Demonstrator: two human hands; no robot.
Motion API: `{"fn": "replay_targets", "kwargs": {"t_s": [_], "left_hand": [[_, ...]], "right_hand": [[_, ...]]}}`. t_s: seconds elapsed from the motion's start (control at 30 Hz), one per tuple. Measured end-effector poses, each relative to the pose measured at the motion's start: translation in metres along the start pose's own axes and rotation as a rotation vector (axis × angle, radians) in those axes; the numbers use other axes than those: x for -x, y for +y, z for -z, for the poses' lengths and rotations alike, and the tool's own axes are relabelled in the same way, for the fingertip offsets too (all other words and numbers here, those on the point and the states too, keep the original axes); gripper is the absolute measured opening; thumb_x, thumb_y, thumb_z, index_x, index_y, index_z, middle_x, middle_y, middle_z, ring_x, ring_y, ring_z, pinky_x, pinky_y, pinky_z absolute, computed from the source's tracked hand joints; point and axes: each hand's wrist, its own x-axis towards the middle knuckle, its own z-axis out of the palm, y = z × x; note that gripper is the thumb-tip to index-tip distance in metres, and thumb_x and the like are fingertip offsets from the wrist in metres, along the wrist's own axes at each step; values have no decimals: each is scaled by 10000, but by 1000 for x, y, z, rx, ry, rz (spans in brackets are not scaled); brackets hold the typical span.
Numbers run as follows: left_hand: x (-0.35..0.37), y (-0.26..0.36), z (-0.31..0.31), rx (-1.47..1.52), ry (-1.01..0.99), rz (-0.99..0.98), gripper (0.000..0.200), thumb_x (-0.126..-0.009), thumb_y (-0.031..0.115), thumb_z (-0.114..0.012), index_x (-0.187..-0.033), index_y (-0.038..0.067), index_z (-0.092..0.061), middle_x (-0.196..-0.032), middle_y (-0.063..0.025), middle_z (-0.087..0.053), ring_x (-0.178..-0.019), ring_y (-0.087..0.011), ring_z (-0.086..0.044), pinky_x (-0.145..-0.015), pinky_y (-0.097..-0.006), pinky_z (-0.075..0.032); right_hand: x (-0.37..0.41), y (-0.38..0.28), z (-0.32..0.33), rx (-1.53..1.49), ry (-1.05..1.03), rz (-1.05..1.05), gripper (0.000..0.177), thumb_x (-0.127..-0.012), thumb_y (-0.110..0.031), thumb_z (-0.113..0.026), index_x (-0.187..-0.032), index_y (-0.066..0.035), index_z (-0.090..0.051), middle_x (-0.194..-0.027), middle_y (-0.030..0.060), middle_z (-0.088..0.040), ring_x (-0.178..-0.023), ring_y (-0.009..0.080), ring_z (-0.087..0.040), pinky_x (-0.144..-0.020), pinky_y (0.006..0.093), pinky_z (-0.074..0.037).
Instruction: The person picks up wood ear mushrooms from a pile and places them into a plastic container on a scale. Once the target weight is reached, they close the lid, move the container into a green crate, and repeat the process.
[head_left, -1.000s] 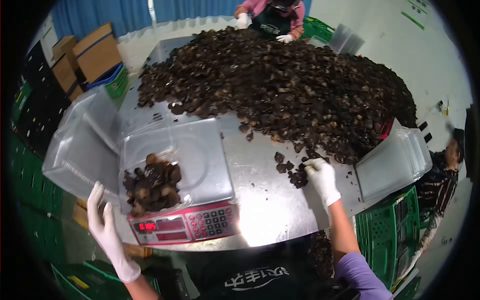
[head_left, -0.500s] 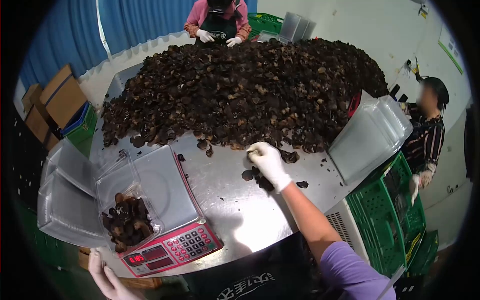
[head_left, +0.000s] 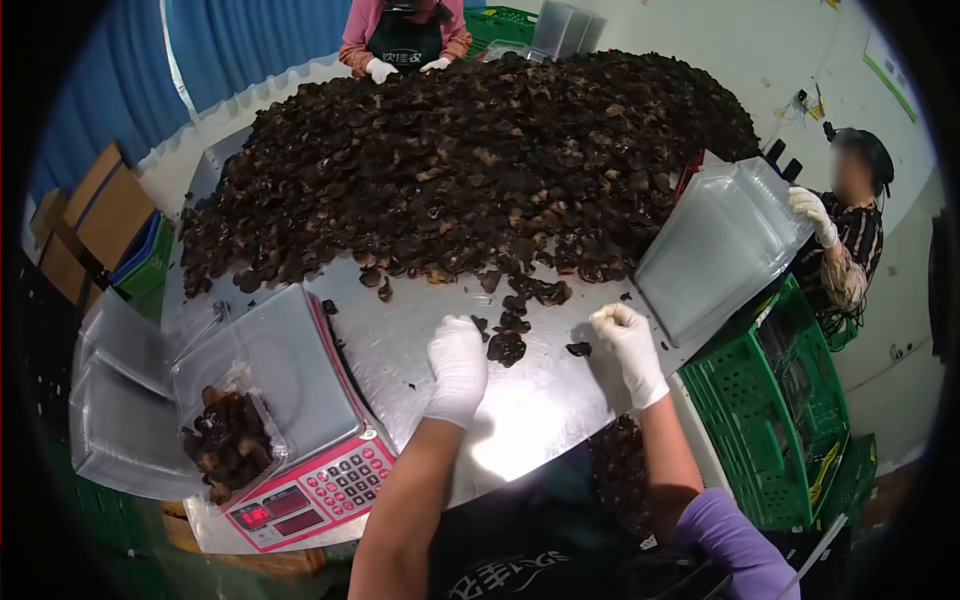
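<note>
Both of my hands wear white gloves over the metal table (head_left: 400,370). My left hand (head_left: 458,370) is curled closed, just left of a few loose dark fungus pieces (head_left: 507,348); whatever its fingers hold is hidden. To the right, my right hand (head_left: 622,335) has its fingers bent together near a small fungus piece (head_left: 579,349), and its grip contents cannot be made out. A large heap of dark fungus (head_left: 470,180) covers the back of the table. An open clear box of fungus (head_left: 228,440) rests on the red scale (head_left: 315,495) at the left.
Stacked clear boxes stand at the left (head_left: 125,420) and right (head_left: 715,250). Green crates (head_left: 740,420) are beside the right edge. One person (head_left: 405,45) works behind the heap; another person (head_left: 850,230) touches the right stack. Cardboard boxes (head_left: 105,205) stand at the far left.
My left hand has moved from beside the scale to the loose pieces. My right hand has shifted right, away from them. The right-hand person's gloved hand has risen to the box stack.
</note>
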Motion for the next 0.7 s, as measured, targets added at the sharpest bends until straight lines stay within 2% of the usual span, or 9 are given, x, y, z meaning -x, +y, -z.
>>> {"fn": "replay_targets", "kwargs": {"t_s": [0.17, 0.23, 0.27, 0.33, 0.4, 0.43, 0.57, 0.67, 0.7], "left_hand": [[22, -15, 6, 82, -12, -40, 85, -842, 55, -541, -870, 43, -621, -873, -153, -638, -743, -290, -686, -661, -407, -567], [30, -23, 9, 71, -182, -155, 307, -728, 155, -721, -962, -22, -631, -858, -140, -681, -756, -269, -706, -649, -377, -574], [39, -19, 18, 131, -150, -118, 437, -647, 185, -780, -996, -32, -629, -847, -152, -665, -844, -271, -695, -713, -382, -569], [55, -33, -37, 328, 401, -375, 233, -835, 24, -568, -1057, -35, -607, -895, -192, -595, -849, -313, -611, -761, -432, -512], [42, -28, -46, 202, 585, -322, 68, -766, 22, -576, -793, 52, -630, -713, -92, -634, -608, -196, -659, -499, -334, -542], [45, -12, -2, -37, 170, -109, 62, -748, 23, -582, -784, 55, -620, -687, -80, -627, -631, -182, -666, -524, -322, -556], [84, -39, 95, 486, 294, -118, 144, -793, 43, -571, -926, 59, -624, -958, -119, -633, -817, -260, -648, -684, -379, -541], [117, -96, 145, 368, 514, -193, 228, -797, 41, -614, -1021, 56, -652, -973, -118, -634, -855, -282, -627, -754, -372, -529], [137, -134, 198, 308, 618, 121, 219, -765, -32, -640, -971, 39, -661, -927, -121, -639, -824, -283, -630, -754, -353, -527]], "right_hand": [[19, 14, -7, 853, -70, 112, 326, -820, -256, -724, -1091, -79, -687, -780, 120, -680, -724, 237, -670, -698, 345, -514], [16, 35, -15, 880, -17, 205, 300, -820, -273, -698, -1048, -79, -687, -857, 184, -692, -803, 315, -683, -731, 406, -523], [15, 38, -20, 780, 1, 248, 229, -822, -213, -679, -997, -65, -683, -873, 191, -695, -803, 320, -681, -718, 395, -521], [16, 25, -38, 488, -7, 180, 121, -840, -123, -661, -913, -27, -672, -773, 125, -684, -706, 228, -654, -668, 330, -499], [19, 3, -69, 87, -113, 35, 67, -892, -65, -628, -830, -39, -627, -699, -60, -539, -625, 31, -468, -548, 204, -383], [15, -3, -75, 47, -203, -10, 40, -902, -83, -627, -866, -69, -617, -697, -46, -557, -588, 20, -465, -510, 181, -342], [17, -34, -119, -488, -469, -243, 87, -930, -63, -549, -992, -38, -605, -892, 65, -670, -609, 93, -553, -514, 200, -403], [33, -80, -155, -698, -620, -394, 269, -919, -30, -519, -1174, -12, -604, -1047, 89, -651, -764, 116, -604, -608, 216, -454], [39, -93, -170, -747, -666, -371, 324, -916, -24, -514, -1229, -11, -594, -1084, 85, -642, -817, 119, -614, -643, 219, -466]]}}
